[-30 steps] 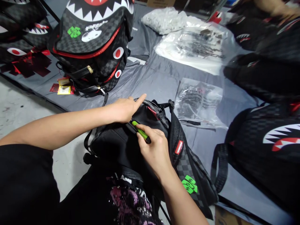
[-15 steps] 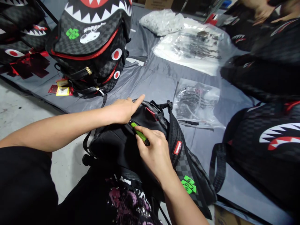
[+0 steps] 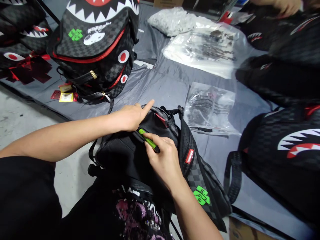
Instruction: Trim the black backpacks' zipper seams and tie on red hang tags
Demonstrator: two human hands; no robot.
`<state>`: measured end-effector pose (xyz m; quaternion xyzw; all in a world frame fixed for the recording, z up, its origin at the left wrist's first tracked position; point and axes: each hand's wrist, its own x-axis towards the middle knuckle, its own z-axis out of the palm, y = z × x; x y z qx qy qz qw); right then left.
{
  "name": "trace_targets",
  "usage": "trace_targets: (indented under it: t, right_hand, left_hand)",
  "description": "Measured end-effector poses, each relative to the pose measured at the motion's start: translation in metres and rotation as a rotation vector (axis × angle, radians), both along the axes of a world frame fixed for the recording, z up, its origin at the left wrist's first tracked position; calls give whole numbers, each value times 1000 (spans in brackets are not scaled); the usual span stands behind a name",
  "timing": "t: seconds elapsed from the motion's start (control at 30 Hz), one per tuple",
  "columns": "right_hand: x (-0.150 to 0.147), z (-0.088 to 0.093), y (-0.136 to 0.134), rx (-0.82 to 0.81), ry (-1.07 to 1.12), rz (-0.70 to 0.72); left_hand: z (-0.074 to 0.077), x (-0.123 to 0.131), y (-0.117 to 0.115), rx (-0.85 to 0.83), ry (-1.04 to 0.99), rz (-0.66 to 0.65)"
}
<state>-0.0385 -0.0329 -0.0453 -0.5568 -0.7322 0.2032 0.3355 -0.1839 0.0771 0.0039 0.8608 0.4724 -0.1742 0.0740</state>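
Observation:
A black backpack (image 3: 125,155) with grey checkered panels lies in front of me at the table's edge, against my lap. Across its upper edge rests my left hand (image 3: 133,116), one finger stretched out and the others curled onto the fabric, their tips hidden. My right hand (image 3: 165,153) is closed around a slim green tool (image 3: 150,141) with a black end; its exact kind is unclear. The tool's front tip touches or nearly touches the backpack just below my left hand. A red label (image 3: 189,156) and a green patch (image 3: 201,195) show on the backpack's right side.
Stacked shark-mouth backpacks (image 3: 95,50) stand at back left, with hanging tags (image 3: 67,95). Clear plastic bags (image 3: 200,50) and a flat plastic packet (image 3: 211,108) lie on the grey-covered table (image 3: 165,86). More backpacks (image 3: 280,160) fill the right. Another person's hand (image 3: 287,6) shows at top right.
The green tool and my right hand have shifted very slightly up and left. The other person's hands at top right have moved; my left hand stays on the backpack.

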Motion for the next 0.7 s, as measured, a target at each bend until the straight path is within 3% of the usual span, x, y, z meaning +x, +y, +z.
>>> trace_targets:
  t: [0.57, 0.7]
  right_hand:
    - [-1, 6, -4, 16, -117, -53]
    - [-1, 5, -3, 7, -53, -9]
  left_hand:
    - [0, -1, -1, 2, -14, 16]
    - [1, -1, -1, 1, -14, 13]
